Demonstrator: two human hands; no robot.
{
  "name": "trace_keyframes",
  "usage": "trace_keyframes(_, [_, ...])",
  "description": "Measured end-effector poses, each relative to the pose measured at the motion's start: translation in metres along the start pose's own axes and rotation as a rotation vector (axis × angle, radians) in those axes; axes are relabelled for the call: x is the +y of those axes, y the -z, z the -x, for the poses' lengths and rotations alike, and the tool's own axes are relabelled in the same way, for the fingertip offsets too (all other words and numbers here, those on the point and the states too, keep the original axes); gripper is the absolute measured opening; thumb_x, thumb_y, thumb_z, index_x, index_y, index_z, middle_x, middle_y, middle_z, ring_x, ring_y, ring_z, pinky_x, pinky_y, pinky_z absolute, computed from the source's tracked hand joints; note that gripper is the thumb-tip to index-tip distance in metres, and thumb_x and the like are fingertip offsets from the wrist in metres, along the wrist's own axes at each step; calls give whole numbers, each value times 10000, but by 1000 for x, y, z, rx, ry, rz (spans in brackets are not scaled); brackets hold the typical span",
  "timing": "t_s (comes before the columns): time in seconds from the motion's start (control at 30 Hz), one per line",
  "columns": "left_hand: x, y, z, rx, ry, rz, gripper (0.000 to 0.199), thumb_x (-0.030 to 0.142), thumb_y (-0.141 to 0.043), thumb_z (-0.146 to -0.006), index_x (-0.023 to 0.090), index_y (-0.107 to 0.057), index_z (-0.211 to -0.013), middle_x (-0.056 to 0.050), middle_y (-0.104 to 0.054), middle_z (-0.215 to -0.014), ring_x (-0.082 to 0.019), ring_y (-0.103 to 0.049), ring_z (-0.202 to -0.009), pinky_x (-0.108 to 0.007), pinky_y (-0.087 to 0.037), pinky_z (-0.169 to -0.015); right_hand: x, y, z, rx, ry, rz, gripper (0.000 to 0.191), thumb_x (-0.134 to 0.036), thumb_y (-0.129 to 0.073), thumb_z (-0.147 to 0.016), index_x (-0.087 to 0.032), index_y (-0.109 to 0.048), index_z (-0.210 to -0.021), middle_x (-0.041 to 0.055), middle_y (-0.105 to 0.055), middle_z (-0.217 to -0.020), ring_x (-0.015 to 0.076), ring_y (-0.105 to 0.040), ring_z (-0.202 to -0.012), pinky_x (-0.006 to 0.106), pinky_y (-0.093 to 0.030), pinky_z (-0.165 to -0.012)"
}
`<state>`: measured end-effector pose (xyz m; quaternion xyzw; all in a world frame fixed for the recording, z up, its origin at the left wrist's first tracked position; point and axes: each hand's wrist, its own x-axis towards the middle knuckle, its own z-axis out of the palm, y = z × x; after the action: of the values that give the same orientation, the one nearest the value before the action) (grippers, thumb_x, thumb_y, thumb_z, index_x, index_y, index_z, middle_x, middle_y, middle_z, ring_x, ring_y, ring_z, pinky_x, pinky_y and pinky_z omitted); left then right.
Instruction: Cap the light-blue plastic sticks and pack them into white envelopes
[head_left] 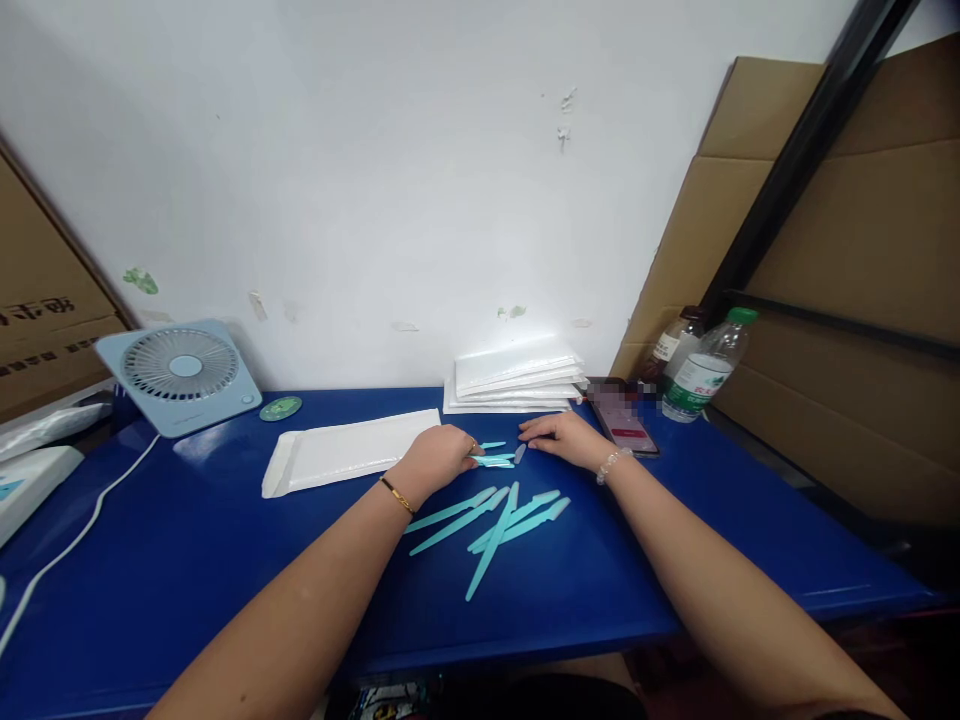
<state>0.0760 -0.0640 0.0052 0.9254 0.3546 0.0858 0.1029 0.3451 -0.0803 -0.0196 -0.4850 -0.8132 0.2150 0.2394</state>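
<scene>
Turquoise eyebrow razors [495, 461] stick out of my left hand [441, 460], whose fingers are closed around their handles. My right hand [564, 436] is a little to the right, thumb and fingertips pinched together. A small clear blade cap [520, 454] is at its fingertips, close to the razor ends. Several more turquoise razors [491, 545] lie loosely crossed on the blue table [585, 600], nearer to me. Beside my left hand, a long white padded envelope [337, 455] lies flat, partly covered by that hand.
A stack of white envelopes [517, 375] stands against the wall. To its right are a phone [626, 425], a green-capped water bottle [705, 370] and a brown-capped bottle [671, 350]. On the left are a light blue fan [180, 375], its white cable [97, 510] and a green disc [281, 408].
</scene>
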Motion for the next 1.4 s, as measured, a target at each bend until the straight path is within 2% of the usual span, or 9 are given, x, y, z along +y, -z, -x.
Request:
trace_keyframes(0.2, [3, 26, 13, 7, -20, 73, 293, 349, -660, -719, 226, -677, -985, -54, -692, -986, -221, -612, -882, -274, -433, -718, -30, 5, 4, 54, 134, 22, 192, -314, -616, -818, -245, -727, -959, 67, -673, -1061, 225, -600, -1004, 366, -443, -903])
trace_keyframes(0.37, [16, 43, 25, -337, 113, 119, 169, 335, -720, -606, 215, -674, -715, 3, -668, -682, -153, -564, -579, -239, -352, -490, -62, 1, 9, -201, 232, 65, 186, -337, -673, -773, -221, -714, -912, 37, -626, -835, 173, -578, -812, 295, -447, -762])
trace_keyframes(0.43, [20, 41, 26, -387, 141, 96, 131, 289, -729, -572, 211, -672, -661, 7, -656, -645, -145, -544, -548, -241, -330, -470, -65, -3, 9, -252, 240, 94, 204, -340, -700, -744, -217, -708, -906, 33, -599, -834, 170, -560, -807, 289, -436, -755])
trace_keyframes(0.6, [22, 34, 23, -369, 139, 89, 90, 280, -697, -596, 206, -665, -637, 2, -645, -627, -131, -510, -524, -243, -311, -471, -65, -6, 8, -310, 229, 90, 111, -294, -677, -763, -192, -687, -807, 29, -563, -824, 154, -529, -789, 261, -418, -715])
trace_keyframes(0.73, [26, 42, 24, -222, 98, 81, 241, 425, -580, -746, 194, -651, -732, -16, -630, -657, -131, -485, -536, -245, -297, -477, -65, -4, 9, -348, 209, 77, 92, -265, -646, -787, -177, -656, -814, 30, -550, -847, 144, -517, -775, 245, -414, -674])
trace_keyframes(0.87, [36, 45, 25, -191, -41, 91, 406, 531, -425, -852, 191, -640, -794, -20, -618, -665, -136, -488, -561, -246, -305, -508, -66, 2, 10, -203, 174, 63, 75, -238, -581, -835, -170, -612, -833, 32, -532, -870, 137, -513, -764, 250, -417, -682])
trace_keyframes(1.0, [33, 37, 21, -67, -64, -73, 320, 405, -420, -883, 190, -631, -773, -34, -632, -699, -159, -530, -631, -254, -305, -541, -63, 7, 10, -45, 146, 89, 79, -231, -552, -853, -175, -596, -819, 40, -536, -872, 150, -515, -778, 262, -418, -691])
trace_keyframes(1.23, [-2, 31, 13, -17, 87, -93, 231, 341, -476, -839, 209, -659, -792, -34, -685, -828, -179, -582, -751, -253, -344, -591, -30, 16, 8, 55, 5, 219, 47, -184, -588, -801, -164, -611, -766, 46, -552, -850, 162, -534, -773, 283, -418, -710])
trace_keyframes(1.4, [-1, 37, 17, -31, 53, -4, 250, 426, -623, -713, 210, -655, -836, -15, -670, -838, -163, -580, -744, -241, -365, -596, -54, 8, 8, 26, 125, 118, 84, -221, -572, -833, -177, -643, -819, 40, -570, -865, 152, -545, -791, 265, -421, -714])
